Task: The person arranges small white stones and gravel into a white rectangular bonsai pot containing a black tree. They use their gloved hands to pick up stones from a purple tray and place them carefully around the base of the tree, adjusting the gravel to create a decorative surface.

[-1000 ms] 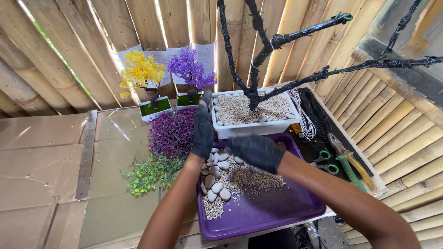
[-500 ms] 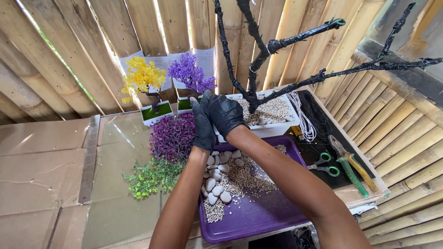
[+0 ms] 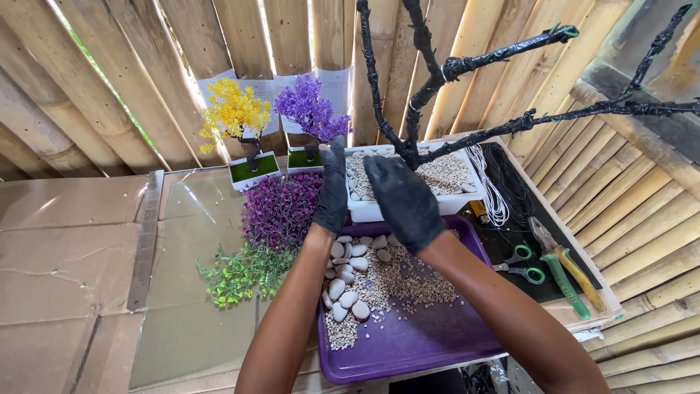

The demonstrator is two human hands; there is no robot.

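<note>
Bamboo-slat wall behind, glass-topped bench below. Your left hand point(image 3: 332, 191), black-gloved, is upright, fingers flat against the near left rim of the white planter point(image 3: 408, 184). Your right hand point(image 3: 403, 202) hovers open over the planter's front edge, not gripping; half a second ago it sat close beside the left, now they're apart. One second ago it was lower, over the purple tray point(image 3: 415, 335). Black wrapped wire tree point(image 3: 423, 80) stands in the planter's gravel. White pebbles point(image 3: 348, 273) unchanged on the tray. Purple foliage point(image 3: 278, 208) just left.
</note>
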